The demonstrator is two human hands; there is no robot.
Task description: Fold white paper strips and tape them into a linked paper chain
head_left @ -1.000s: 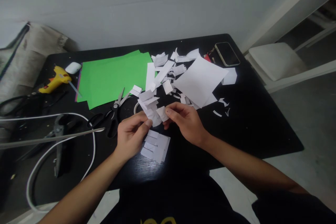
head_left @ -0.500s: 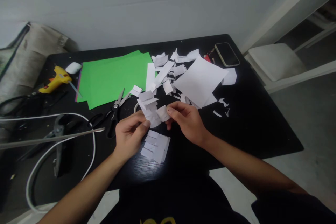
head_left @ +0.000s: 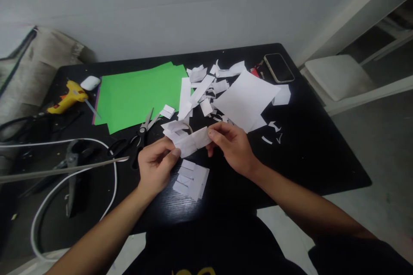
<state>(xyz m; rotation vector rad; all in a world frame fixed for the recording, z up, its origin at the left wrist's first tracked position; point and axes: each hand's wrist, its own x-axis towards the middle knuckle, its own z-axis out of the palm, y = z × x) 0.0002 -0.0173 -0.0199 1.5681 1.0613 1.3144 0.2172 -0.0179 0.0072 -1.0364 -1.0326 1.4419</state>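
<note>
My left hand (head_left: 157,166) and my right hand (head_left: 232,147) together pinch a folded strip of white paper pieces (head_left: 189,138) just above the black table (head_left: 309,146). The left fingers grip its near end, the right fingers its right end, and the strip is stretched out between them. More small white paper pieces (head_left: 191,177) lie flat on the table right below my hands. Black-handled scissors (head_left: 138,137) lie just left of my left hand.
Green paper sheets (head_left: 138,94), a white sheet (head_left: 245,99) and many white scraps (head_left: 206,84) cover the table's middle. A phone (head_left: 278,67) lies far right. A yellow glue gun (head_left: 67,96), pliers (head_left: 72,172) and a white cable (head_left: 74,180) sit at left. A white stool (head_left: 338,75) stands right.
The bunched paper pieces between my hands have been pulled apart into a longer, flatter strip. My right hand shifted slightly right and up; my left hand stayed near its place.
</note>
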